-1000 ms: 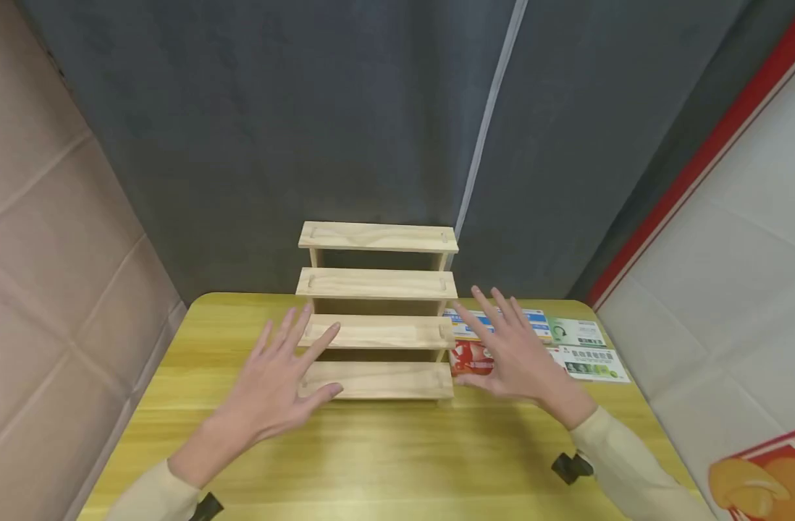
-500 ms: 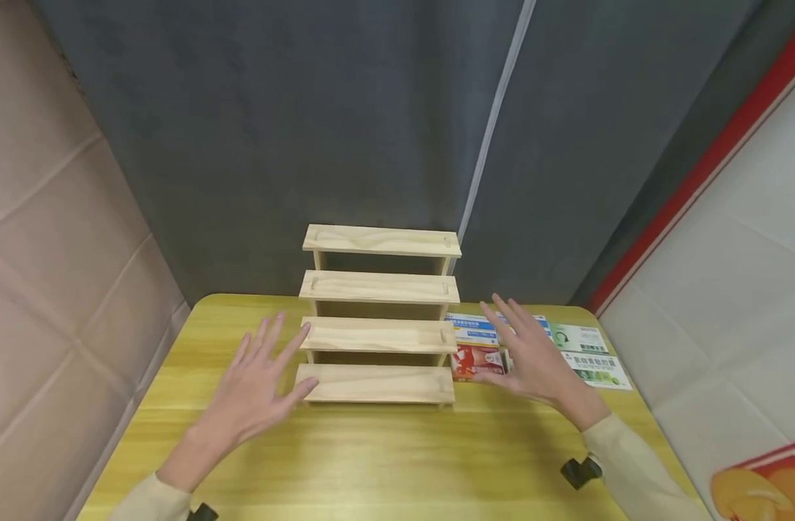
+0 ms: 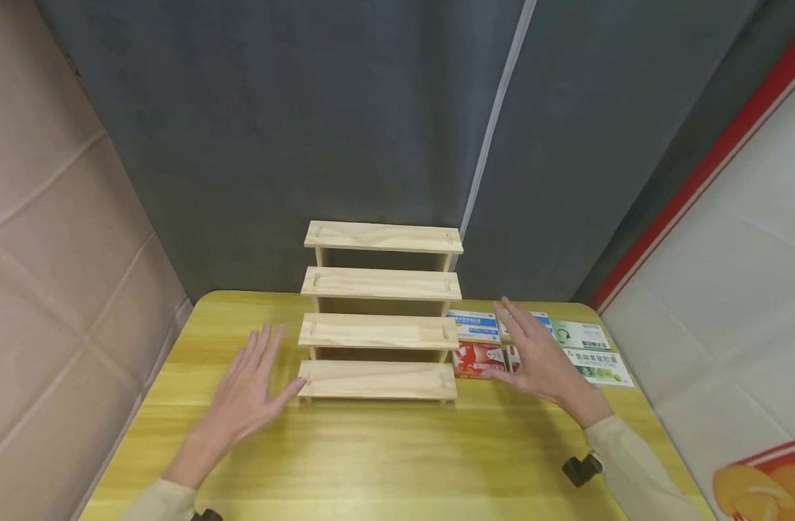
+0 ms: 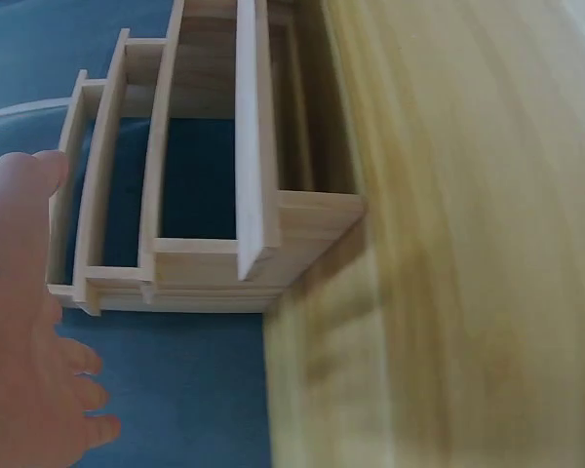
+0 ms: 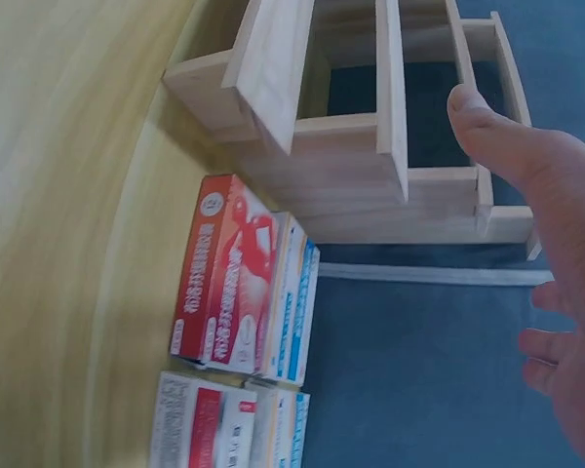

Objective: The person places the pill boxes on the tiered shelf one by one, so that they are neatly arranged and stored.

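Note:
A pale wooden stepped rack (image 3: pixel 378 331) with several tiers stands on the table in the head view. My left hand (image 3: pixel 244 398) hovers beside its left end, fingers straight and thumb spread, holding nothing. On the other side my right hand (image 3: pixel 544 362) is held above the medicine boxes, fingers extended, nothing in its grasp. A red box (image 3: pixel 477 359) and a blue-and-white box (image 3: pixel 473 325) lie against the rack's right side. Farther right are a green-and-white box (image 3: pixel 580 335) and a white-and-green box (image 3: pixel 599 367). Parts of the boxes between are hidden by the right hand.
The yellow wood-grain table (image 3: pixel 384 463) ends at a dark grey curtain (image 3: pixel 293 145) behind the rack. A pinkish padded wall (image 3: pixel 59 289) stands at the left and a white panel (image 3: pixel 730 289) at the right.
Both hands have drawn outward, away from the rack: the left to the left, the right to the right. More of the rack and of the boxes shows. Rack and boxes stay in place.

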A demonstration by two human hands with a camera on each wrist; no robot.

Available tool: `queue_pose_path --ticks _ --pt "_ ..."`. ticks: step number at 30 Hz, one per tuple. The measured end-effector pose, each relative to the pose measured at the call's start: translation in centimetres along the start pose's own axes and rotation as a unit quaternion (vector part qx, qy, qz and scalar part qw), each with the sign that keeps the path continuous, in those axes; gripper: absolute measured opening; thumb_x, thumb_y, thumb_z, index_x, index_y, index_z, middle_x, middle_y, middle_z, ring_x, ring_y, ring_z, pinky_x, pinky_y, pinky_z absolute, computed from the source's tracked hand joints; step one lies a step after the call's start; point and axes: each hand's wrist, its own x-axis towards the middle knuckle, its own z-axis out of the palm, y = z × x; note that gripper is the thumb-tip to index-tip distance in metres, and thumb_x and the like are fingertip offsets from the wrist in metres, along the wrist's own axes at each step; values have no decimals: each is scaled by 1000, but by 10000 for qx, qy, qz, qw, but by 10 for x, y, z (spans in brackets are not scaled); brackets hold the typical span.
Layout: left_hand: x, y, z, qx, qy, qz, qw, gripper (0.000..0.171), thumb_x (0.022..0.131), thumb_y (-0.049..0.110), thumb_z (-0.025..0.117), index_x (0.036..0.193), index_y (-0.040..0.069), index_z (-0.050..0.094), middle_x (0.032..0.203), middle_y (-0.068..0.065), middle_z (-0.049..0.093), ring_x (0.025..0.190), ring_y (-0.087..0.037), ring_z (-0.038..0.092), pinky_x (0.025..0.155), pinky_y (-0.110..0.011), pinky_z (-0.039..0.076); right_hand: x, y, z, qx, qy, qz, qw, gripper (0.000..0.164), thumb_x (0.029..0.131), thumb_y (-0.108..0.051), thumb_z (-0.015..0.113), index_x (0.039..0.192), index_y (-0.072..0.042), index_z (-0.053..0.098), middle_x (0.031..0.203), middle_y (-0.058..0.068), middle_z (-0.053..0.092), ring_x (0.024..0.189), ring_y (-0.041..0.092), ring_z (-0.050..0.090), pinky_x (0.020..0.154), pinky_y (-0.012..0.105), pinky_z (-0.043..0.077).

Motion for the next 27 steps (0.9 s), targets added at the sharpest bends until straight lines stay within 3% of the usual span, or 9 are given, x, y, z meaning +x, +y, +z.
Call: queue_pose_path --ticks 5,13,20,27 --pt "-4 -8 13 -285 -71 -125 9995 98 97 57 58 164 17 -2 170 -17 3 155 -47 11 123 -68 19 -6 8 6 68 -27 106 9999 125 62 -47 95 157 1 31 156 30 38 139 49 44 110 67 42" --pt "-11 -15 33 -490 -294 -262 9980 100 97 61 55 164 14 -2 170 -17 3 154 -49 13 120 -71 21 -18 16 18 337 -336 672 9966 121 67 -46 93 159 -2 28 157 29 38 140 50 43 111 66 42" --pt "-12 -16 50 -828 -355 -384 9952 100 97 62 56 164 14 0 169 -20 8 152 -50 17 122 -68 22 -25 23 34 699 -806 1222 9867 120 74 -52 87 164 -15 17 163 22 33 146 46 36 116 65 36" --pt "-10 -19 66 -1068 -494 -588 9913 101 96 65 54 164 11 2 169 -23 10 153 -49 17 122 -68 21 -30 28 52 1060 -906 1488 9790 121 72 -47 90 163 -9 19 162 24 34 146 46 35 116 66 35"
